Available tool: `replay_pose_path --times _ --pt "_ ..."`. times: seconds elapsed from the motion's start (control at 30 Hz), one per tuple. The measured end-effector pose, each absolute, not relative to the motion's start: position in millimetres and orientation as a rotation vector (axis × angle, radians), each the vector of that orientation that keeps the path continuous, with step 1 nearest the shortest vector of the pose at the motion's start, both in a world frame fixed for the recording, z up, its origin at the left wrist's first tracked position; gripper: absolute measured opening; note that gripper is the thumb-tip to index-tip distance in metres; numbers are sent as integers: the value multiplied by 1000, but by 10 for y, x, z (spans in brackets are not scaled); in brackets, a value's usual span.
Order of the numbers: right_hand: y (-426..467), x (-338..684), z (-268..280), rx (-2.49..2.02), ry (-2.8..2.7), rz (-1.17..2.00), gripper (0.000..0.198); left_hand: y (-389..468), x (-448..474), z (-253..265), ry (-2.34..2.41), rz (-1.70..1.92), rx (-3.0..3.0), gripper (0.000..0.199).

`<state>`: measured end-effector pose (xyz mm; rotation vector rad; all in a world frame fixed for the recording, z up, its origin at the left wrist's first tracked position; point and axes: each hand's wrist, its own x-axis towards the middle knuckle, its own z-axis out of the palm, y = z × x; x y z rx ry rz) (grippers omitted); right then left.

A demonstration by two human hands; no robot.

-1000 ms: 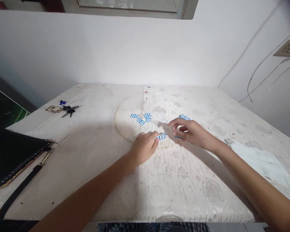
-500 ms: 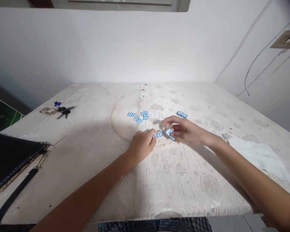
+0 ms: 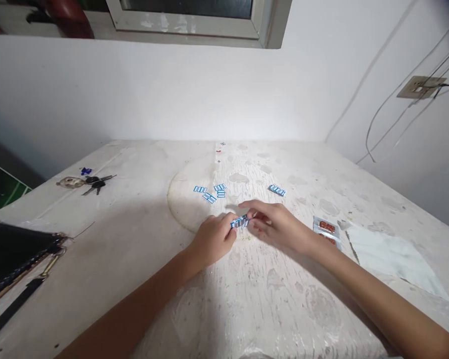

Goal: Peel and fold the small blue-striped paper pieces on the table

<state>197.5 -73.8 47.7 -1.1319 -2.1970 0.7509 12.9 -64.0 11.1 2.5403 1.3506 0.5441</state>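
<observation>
In the head view my left hand (image 3: 214, 238) pinches one end of a small white strip printed with blue-outlined rectangles (image 3: 239, 222), just above the table. My right hand (image 3: 275, 223) closes thumb and fingers at the strip's other end; its fingertips partly hide the piece it holds there. Beyond my hands, several loose flat pieces with the same blue outlines (image 3: 209, 197) lie on the table in a cluster. A thicker-looking blue-and-white piece (image 3: 277, 190) lies apart, past my right hand.
On the pale, stained table (image 3: 179, 309), keys (image 3: 94, 183) with a fob lie at the left, near a black bag (image 3: 18, 259). A foil pack with reddish-brown contents (image 3: 327, 227) and a white sheet (image 3: 392, 259) are by my right forearm. A wall rises behind.
My right hand has brought its blue-and-white piece left, against the strip in my left hand. The view has tilted up, showing more window, and the foil pack has come into sight.
</observation>
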Motion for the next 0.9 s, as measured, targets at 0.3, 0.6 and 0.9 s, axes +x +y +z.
replay_pose_path --times 0.3,0.6,0.9 --pt "-696 1857 236 -1058 -2310 399 17 -655 113 146 1311 530 2502 14" --pt "-698 1812 242 -1166 -2352 267 24 -644 119 99 1360 526 2600 17" --pt "-638 1862 191 -1071 -2231 637 37 -650 125 78 1331 562 2675 15"
